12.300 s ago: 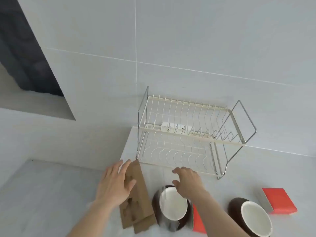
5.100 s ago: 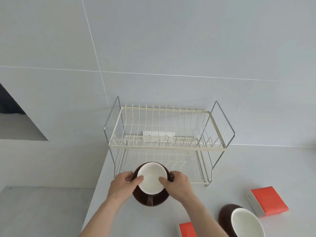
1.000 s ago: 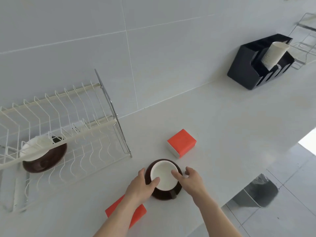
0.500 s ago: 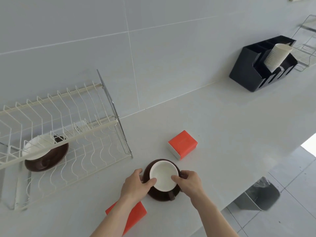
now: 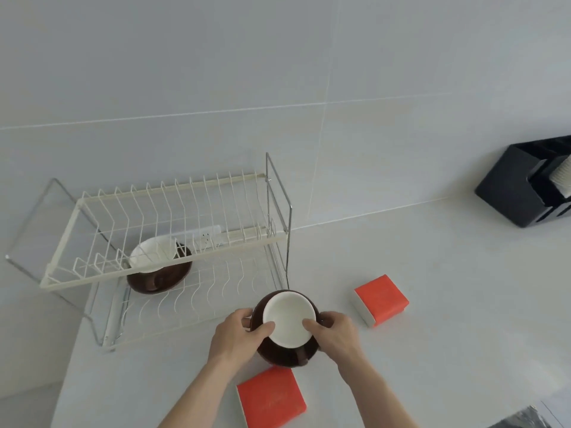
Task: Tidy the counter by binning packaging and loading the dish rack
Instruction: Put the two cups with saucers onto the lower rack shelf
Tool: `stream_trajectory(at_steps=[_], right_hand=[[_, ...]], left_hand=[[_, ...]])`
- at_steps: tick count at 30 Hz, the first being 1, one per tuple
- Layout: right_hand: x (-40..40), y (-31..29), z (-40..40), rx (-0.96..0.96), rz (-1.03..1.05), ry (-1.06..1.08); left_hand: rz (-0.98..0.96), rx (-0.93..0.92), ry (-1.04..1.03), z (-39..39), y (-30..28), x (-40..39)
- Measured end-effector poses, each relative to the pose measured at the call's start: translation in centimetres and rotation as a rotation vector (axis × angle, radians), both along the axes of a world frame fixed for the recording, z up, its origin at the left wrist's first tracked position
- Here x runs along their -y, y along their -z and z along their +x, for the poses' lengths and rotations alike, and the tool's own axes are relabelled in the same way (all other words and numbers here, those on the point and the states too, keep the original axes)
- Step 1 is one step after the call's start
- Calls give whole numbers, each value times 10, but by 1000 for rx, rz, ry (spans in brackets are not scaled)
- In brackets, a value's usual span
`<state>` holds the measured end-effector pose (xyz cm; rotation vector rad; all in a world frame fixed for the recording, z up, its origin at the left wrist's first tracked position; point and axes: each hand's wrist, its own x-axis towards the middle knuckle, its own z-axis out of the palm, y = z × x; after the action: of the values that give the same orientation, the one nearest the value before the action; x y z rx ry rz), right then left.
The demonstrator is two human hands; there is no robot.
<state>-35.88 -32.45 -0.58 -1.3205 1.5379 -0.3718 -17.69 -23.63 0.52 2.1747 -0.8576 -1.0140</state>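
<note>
One brown bowl (image 5: 159, 274) with a white inside already sits tilted in the lower tier of the wire dish rack (image 5: 173, 230), so the loading is partly done. A second, matching bowl (image 5: 285, 327) is between the person's hands, just short of the rack's near right corner; whether it rests on the counter (image 5: 448, 288) or is lifted clear I cannot tell. The left hand (image 5: 236, 336) wraps one side and the right hand (image 5: 335, 333) the other, fingers curled closed around the rim with both thumbs lying over onto the white inside.

Still to do, I'd say: this bowl into the rack, and two orange boxes that look like the packaging for the bin. One box (image 5: 380, 299) lies just beyond the right hand's knuckles, the other (image 5: 272, 398) below the left wrist. No bin clearly shows.

The bowls look glazed, smooth and round, glossy brown outside. The rack is thin cream-coated wire on a shiny metal frame. The boxes are flat-sided card with pale edges.
</note>
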Motion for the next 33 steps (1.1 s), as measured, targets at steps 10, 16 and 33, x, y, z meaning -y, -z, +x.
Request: stream_trajectory(at_steps=[10, 16, 33], right_hand=[[-2, -9, 96, -2, -21, -157], [13, -12, 140, -41, -79, -204], [91, 9, 201, -123, -103, -206]], left_hand=[[-93, -33, -200, 79, -9, -31], [-96, -7, -240, 116, -7, -20], [-120, -71, -323, 159, 43, 71]])
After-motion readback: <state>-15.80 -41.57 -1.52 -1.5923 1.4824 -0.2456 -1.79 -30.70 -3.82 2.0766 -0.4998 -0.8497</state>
